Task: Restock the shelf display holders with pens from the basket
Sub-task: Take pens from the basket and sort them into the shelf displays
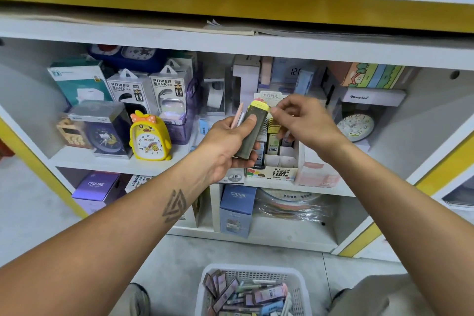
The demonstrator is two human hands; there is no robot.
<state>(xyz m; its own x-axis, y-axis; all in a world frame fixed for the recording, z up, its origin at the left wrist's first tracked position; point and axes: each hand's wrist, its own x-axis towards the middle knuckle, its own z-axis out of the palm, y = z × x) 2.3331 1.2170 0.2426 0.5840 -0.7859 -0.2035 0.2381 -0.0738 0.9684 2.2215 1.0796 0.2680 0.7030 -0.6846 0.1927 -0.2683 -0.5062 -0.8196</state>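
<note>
Holding a dark grey tube with a yellow cap (pixel 250 131) up before the white shelf (pixel 179 164).

Gripping the tube in the left hand (pixel 225 146), fingers curled round it from behind and thumb pressing on its front, with two thin pale pens (pixel 238 115) poking up beside it from the same grip. Reaching in with the right hand (pixel 305 120), fingers bunching in a pinch just beside the yellow cap; cannot tell whether anything is being pinched. Standing right behind both hands, on the middle shelf, a white cardboard display holder with small compartments (pixel 275 159), partly filled with packs. Sitting on the grey floor below, between the person's knees, a white perforated plastic basket (pixel 298 287) carrying pens and pastel packs.
</note>
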